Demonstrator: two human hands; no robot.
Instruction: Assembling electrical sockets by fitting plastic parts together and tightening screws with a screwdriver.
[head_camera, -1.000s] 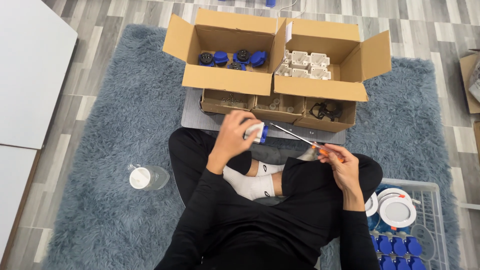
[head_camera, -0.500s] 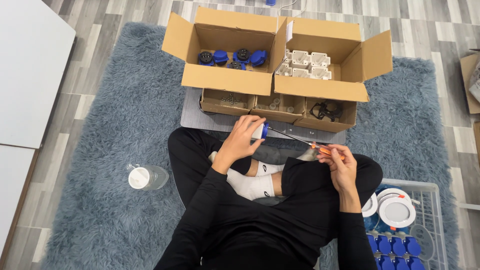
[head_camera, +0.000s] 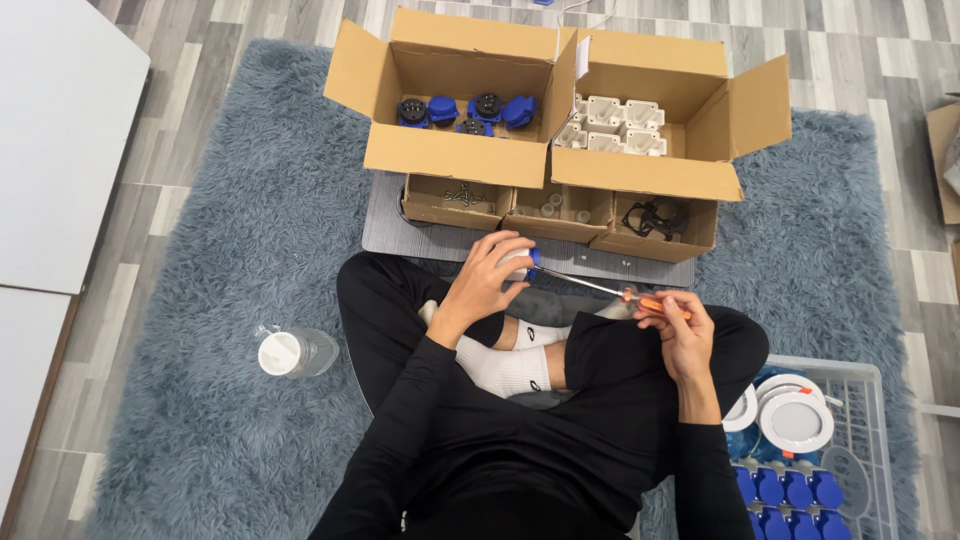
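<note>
Left hand (head_camera: 487, 280): closed around one small white-and-blue plastic fitting (head_camera: 525, 262) over the lap. Right hand (head_camera: 678, 318): gripping one orange-handled metal screwdriver (head_camera: 612, 291), tip at the fitting; fastening appears under way, unfinished. Beyond the hands: two open cardboard boxes (head_camera: 455, 155), about five blue parts, about six white.

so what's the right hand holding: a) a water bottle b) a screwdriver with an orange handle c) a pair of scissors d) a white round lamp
b: the right hand grips the orange-handled screwdriver, whose shaft runs to the blue and white part in the left hand.
</note>
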